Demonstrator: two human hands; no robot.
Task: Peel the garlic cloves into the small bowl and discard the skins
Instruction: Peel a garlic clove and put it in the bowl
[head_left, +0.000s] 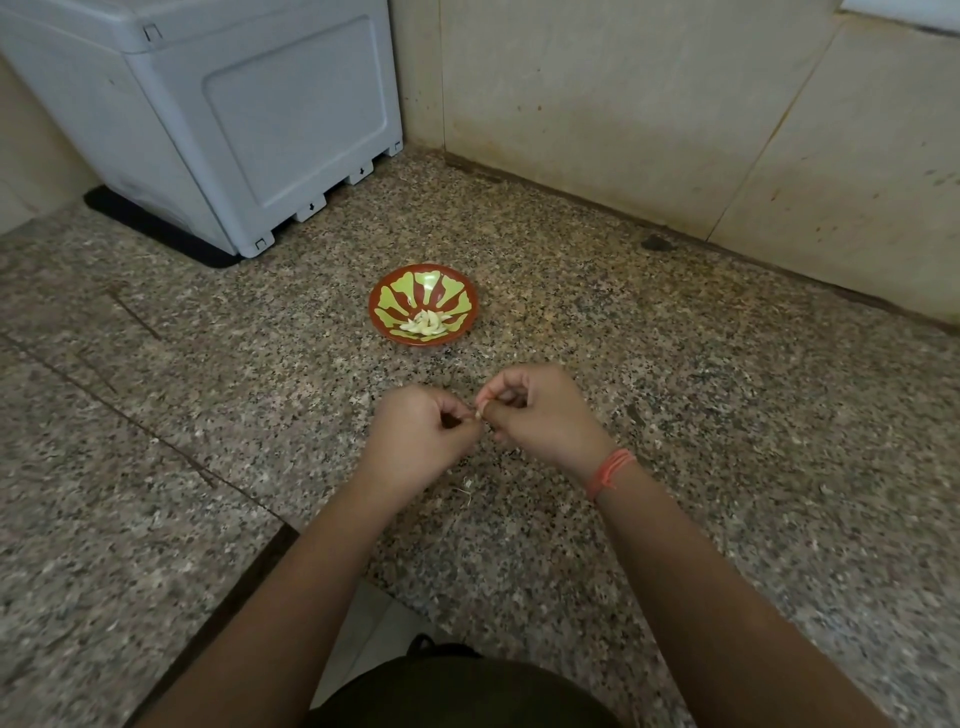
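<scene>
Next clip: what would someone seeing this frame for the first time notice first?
The red-and-green small bowl stands out on the speckled counter, with peeled garlic cloves heaped at its near side. Nearer the camera, the left hand and right hand meet, pinching a single clove between their fingertips. A grey plastic bin fills the far left corner.

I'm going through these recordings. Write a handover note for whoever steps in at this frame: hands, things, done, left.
Left hand and right hand: fingers curled, together pinching one garlic clove above the counter; the clove is mostly hidden.
Bowl: on the counter just beyond the hands, holding a small pile of peeled cloves.
Skin scraps: a few on the counter under the wrists.
Done: several cloves peeled.
Left: finish this clove, drop it in the bowl, discard the skins. No other unpeeled garlic in view.
</scene>
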